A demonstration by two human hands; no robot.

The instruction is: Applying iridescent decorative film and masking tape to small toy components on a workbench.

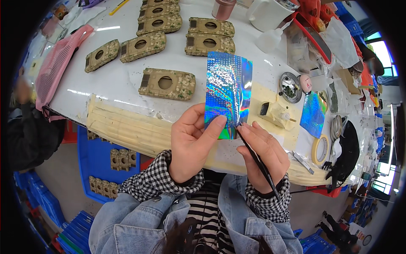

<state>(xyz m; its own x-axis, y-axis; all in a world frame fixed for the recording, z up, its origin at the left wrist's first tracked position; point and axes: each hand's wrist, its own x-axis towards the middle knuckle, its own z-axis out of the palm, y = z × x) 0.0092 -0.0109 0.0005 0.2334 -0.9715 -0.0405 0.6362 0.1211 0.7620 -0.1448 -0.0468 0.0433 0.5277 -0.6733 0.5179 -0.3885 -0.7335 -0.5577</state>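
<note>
My left hand (190, 142) pinches the lower left edge of a shiny holographic sticker sheet (222, 84), thumb on its face. The sheet stands tilted up above the table edge, catching blue and green reflections. In my right hand (266, 154) is a pair of slim black tweezers (258, 158), its tip touching the sheet's lower right part. What lies at the tip is too small to make out. Just beyond the sheet, to the left, a camouflaged model tank hull (184, 86) with a round opening rests on the table. A pale model tank turret (278, 115) sits right of the sheet.
More camouflaged hulls (144, 53) stand at the back. Masking tape (122, 116) covers the table's front edge. Rightward are a round tin (290, 86), another holographic sheet (313, 113), a tape roll (316, 150) and a craft knife (302, 162). A pink basket (59, 67) stands left; a blue tray (91, 163) below.
</note>
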